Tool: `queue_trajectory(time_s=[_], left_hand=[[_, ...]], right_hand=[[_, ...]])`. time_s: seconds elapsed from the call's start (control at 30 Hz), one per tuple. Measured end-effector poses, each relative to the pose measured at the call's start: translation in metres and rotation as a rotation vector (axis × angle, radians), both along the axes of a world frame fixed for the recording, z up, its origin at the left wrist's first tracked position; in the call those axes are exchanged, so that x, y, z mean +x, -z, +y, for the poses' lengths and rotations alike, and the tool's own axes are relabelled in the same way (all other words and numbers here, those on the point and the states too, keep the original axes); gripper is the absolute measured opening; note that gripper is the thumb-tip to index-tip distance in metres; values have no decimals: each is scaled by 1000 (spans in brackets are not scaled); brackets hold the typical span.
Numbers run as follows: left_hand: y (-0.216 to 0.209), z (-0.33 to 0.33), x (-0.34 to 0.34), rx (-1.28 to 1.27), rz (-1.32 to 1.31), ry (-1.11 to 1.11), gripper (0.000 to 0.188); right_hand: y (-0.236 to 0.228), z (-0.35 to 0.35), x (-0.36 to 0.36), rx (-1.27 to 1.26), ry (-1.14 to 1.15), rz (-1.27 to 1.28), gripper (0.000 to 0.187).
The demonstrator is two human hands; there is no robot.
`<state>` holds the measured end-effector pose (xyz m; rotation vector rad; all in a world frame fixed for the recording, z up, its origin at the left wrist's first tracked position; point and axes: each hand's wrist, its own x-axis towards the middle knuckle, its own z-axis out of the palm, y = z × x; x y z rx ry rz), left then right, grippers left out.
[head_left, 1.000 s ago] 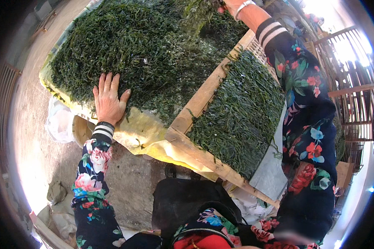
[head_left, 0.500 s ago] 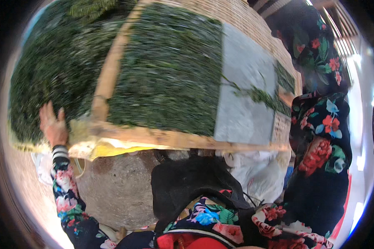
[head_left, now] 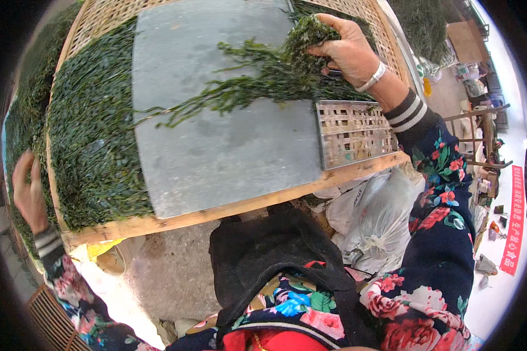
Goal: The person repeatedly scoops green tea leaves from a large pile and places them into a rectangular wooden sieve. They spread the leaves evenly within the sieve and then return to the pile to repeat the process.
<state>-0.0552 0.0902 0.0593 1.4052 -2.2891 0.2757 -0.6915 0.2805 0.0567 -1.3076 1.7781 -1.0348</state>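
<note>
Outdoor work area with a concrete floor (head_left: 170,275); white sacks (head_left: 375,216) lie beneath the near edge of one woven bamboo tray (head_left: 357,131) framed in wood, which fills the upper half of the view. One grey flat sheet (head_left: 216,117) rests on the tray.

Two hands are in view, both belonging to the person wearing floral sleeves with striped cuffs. The right hand (head_left: 348,50) reaches forward from the right over the far part of the tray, palm down, wrist bent, a silver bracelet (head_left: 373,78) at the wrist; its fingers are closed on one clump of green leaves (head_left: 301,38). From that clump a loose trail of leaves (head_left: 240,93) stretches across the grey sheet, its long axis running from the hand at upper right down toward the lower left, where it thins to single strands.

The left hand (head_left: 28,190) is at the tray's left edge, fingers pointing up and curled against the leaf-covered rim (whether it actually grips the frame cannot be told, the view being distorted there). One dense bed of green leaves (head_left: 93,146) covers the left portion of the tray, beside the grey sheet. One red banner (head_left: 514,219) hangs at the far right.
</note>
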Motion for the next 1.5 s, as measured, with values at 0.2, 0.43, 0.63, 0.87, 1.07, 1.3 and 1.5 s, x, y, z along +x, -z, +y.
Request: queue_trajectory(time_s=[0.2, 0.43, 0.63, 0.87, 1.07, 1.3, 1.5], left_hand=[[-10, 107, -364, 482, 416, 750, 62], [22, 206, -512, 364, 61, 694, 40], [32, 215, -524, 134, 48, 749, 36], [34, 220, -539, 106, -21, 797, 34], [36, 209, -529, 163, -3, 812, 29], [38, 213, -529, 42, 120, 971, 33], [33, 221, -530, -16, 23, 944, 24]], right_hand=[[16, 47, -29, -151, -82, 44, 48], [38, 124, -88, -489, -120, 506, 30], [47, 154, -120, -392, -20, 426, 25], [58, 144, -86, -415, -99, 785, 30], [55, 160, -135, -346, 33, 706, 18], [34, 163, -117, -599, -80, 1012, 33], [49, 174, -126, -550, -382, 1020, 35]])
